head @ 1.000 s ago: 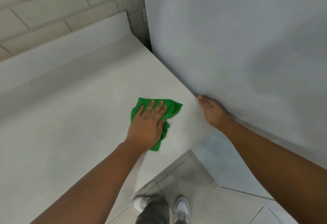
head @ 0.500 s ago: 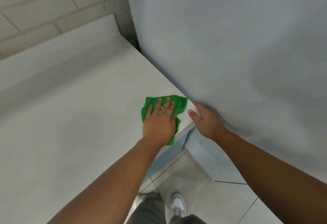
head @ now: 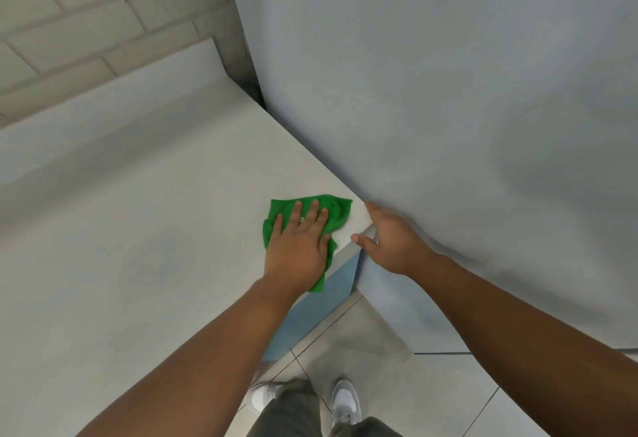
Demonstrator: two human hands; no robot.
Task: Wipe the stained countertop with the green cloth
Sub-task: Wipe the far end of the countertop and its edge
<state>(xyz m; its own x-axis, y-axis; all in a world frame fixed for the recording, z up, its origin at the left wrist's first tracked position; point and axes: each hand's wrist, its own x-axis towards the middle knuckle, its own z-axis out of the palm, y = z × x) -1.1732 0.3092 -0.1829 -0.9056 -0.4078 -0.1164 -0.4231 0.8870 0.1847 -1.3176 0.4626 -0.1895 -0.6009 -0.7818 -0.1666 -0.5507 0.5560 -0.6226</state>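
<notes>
While the left hand [head: 297,250] lies flat on the green cloth [head: 336,212], with its fingers straight and a little spread, it presses the cloth onto the countertop [head: 138,229]. The cloth is crumpled under the palm. Part of it shows beyond the fingertips, and one corner near the wrist reaches over the front edge.

Just to the right of this hand, with a narrow strip of bare countertop between them, the right hand [head: 393,243] rests on the corner of the countertop. Its thumb lies along the front edge and points toward the left hand. Its fingers are relaxed beside the tall grey panel [head: 448,91] that stands at this end, and it holds nothing. The two hands are near each other but do not touch.

Well beyond the left fingertips there is a low backsplash [head: 103,105] and a painted brick wall [head: 86,22]. Below the wrists is a blue cabinet front [head: 324,302]. Between the forearms are a tiled floor [head: 397,385] and two white shoes [head: 345,402].
</notes>
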